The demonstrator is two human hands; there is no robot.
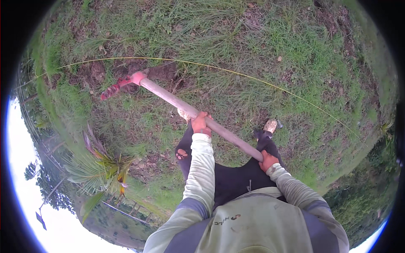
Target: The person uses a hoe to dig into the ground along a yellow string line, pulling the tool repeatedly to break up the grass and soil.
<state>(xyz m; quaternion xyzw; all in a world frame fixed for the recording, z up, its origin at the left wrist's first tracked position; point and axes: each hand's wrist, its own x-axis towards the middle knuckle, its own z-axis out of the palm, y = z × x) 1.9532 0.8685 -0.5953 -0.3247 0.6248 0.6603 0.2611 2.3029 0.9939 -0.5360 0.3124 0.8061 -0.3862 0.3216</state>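
Grassy ground, thin yellow line running across it past a patch of bare soil; red-headed digging tool slants over the grass, head at the soil's near edge, can't tell if touching. Left hand clamped mid-handle, right hand clamped near the butt; wide spacing probably for leverage and to balance head weight.

Pale shirt, grey sleeve bands — black trousers
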